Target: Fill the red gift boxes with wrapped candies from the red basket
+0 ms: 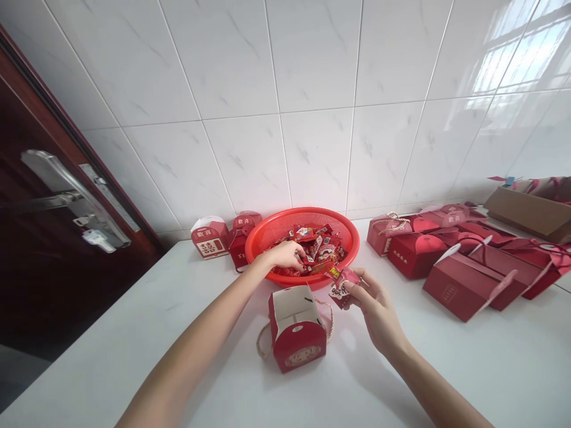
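Between counter edge [89, 333] and red basket [307, 213], open room

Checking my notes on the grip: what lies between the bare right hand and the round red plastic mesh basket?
In the head view, a red wrapped sweet packet, pinched in the right hand's fingers, lies between that hand and the basket.

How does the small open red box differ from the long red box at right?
The small box is compact with its top open, showing a pale inside; the long box is low and stretched, its inside hidden. Rope handles show only on the small box. Both are red, on the white counter.
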The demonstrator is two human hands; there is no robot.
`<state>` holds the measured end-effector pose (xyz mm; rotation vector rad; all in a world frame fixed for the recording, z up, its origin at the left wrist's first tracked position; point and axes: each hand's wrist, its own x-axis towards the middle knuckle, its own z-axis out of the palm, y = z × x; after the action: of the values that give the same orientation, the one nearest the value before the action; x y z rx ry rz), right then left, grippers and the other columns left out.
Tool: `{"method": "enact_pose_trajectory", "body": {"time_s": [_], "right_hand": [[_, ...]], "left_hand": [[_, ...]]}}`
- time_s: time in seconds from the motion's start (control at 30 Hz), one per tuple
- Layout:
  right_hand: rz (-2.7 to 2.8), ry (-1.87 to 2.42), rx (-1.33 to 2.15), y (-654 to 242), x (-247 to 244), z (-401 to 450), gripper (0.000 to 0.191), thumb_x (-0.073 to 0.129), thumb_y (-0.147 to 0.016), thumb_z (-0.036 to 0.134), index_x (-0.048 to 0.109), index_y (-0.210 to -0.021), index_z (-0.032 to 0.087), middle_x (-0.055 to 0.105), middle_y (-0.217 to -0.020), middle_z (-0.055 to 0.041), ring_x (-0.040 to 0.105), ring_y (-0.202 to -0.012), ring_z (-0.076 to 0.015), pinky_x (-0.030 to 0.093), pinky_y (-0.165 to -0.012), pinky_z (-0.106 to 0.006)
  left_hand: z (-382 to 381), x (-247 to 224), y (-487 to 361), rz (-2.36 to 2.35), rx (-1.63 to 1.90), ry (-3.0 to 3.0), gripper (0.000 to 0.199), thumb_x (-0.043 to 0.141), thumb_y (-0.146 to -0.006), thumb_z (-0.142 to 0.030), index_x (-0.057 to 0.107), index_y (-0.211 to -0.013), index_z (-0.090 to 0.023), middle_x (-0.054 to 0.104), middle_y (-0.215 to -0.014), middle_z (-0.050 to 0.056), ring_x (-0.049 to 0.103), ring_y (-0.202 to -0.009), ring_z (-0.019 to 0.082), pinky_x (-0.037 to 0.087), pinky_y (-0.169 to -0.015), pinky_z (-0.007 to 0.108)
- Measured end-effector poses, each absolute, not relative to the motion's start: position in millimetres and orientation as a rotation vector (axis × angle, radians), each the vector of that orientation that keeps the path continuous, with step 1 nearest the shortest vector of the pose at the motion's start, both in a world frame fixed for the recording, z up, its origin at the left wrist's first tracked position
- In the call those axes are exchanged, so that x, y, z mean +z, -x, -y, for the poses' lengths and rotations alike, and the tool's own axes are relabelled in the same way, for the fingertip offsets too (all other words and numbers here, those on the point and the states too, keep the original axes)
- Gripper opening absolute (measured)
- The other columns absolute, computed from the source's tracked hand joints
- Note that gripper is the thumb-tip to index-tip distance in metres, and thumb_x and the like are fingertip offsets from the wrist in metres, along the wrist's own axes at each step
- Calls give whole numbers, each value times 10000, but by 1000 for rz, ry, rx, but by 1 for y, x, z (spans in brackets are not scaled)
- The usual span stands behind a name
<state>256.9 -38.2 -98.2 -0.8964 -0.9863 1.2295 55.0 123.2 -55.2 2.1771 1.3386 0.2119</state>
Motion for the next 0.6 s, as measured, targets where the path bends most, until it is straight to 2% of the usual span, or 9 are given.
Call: {"method": "enact_pose_trajectory", "body": {"time_s": [0.07, 0.13, 0.27, 0.43, 0.5, 0.6], "right_hand": [[987, 893, 1233, -257, -98, 38, 291, 748, -803, 463, 640, -867, 201, 617, -733, -2, 548, -631, -146, 420, -623, -296], [990, 890, 1234, -257, -98, 38, 288, 746, -807, 461, 642, -876, 202, 617, -737, -1, 548, -633, -143, 416, -622, -293], [994, 893, 1231, -258, -97, 39, 298, 746, -803, 469, 645, -878, 199, 617, -738, -2, 543, -630, -142, 415, -619, -292], [994, 893, 1233, -258, -98, 39, 300, 745, -802, 473, 639, -869, 201, 614, -729, -5, 548, -628, -152, 421, -622, -298], [990, 889, 1227, -258, -97, 39, 301, 746, -803, 473, 640, -872, 200, 619, -744, -11, 544, -640, -154, 427, -623, -297], [993, 882, 1221, -258, -96, 39, 303, 745, -802, 474, 647, -886, 199, 632, -767, -22, 541, -647, -155, 431, -618, -296]], "left_hand": [[-121, -53, -55, -1329, 207, -2145, 265, 812, -539, -227, 775, -801, -203, 628, -555, -37, 596, -521, 160, 450, -538, 243], [-118, -51, -56, -1310, 253, -2123, 242, 814, -558, -254, 775, -790, -195, 612, -544, -39, 572, -501, 150, 443, -520, 247], [-118, -51, -58, -1283, 491, -2083, 252, 826, -599, -289, 755, -810, -171, 678, -697, -2, 624, -634, 156, 487, -621, 255], [-132, -51, -53, -1377, 841, -1939, 294, 731, -741, -309, 693, -987, -152, 728, -987, 78, 692, -796, 181, 526, -720, 279], [-137, -47, -47, -1406, 884, -1899, 292, 702, -748, -279, 682, -1010, -152, 729, -1013, 84, 702, -806, 184, 534, -729, 280], [-142, -40, -35, -1425, 849, -1889, 269, 687, -725, -247, 690, -980, -159, 731, -920, 63, 702, -783, 192, 539, -717, 286]]}}
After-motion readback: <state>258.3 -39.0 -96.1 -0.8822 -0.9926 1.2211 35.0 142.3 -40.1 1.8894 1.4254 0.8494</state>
